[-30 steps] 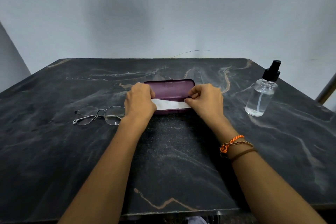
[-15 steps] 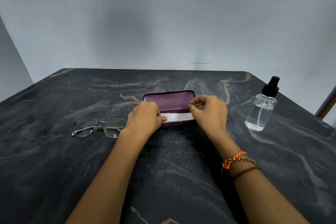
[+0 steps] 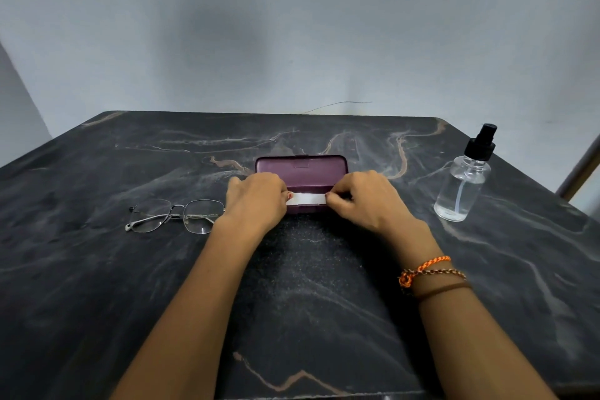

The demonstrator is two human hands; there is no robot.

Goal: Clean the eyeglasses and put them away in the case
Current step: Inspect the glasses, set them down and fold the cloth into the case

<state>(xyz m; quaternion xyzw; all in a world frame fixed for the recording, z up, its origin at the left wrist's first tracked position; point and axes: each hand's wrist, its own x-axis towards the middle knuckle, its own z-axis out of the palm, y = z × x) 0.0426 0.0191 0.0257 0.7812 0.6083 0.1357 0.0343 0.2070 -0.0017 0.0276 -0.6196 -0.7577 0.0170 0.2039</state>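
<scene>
Left hand (image 3: 256,198) and right hand (image 3: 363,200): my fingertips pinch the ends of the white cloth (image 3: 306,198) over the open case (image 3: 302,169) | glasses (image 3: 177,215) lie left, untouched | risk: tugging could drag the light case.

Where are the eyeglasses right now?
The eyeglasses lie on the table, just outside the left hand, untouched, left of the purple case.
</scene>
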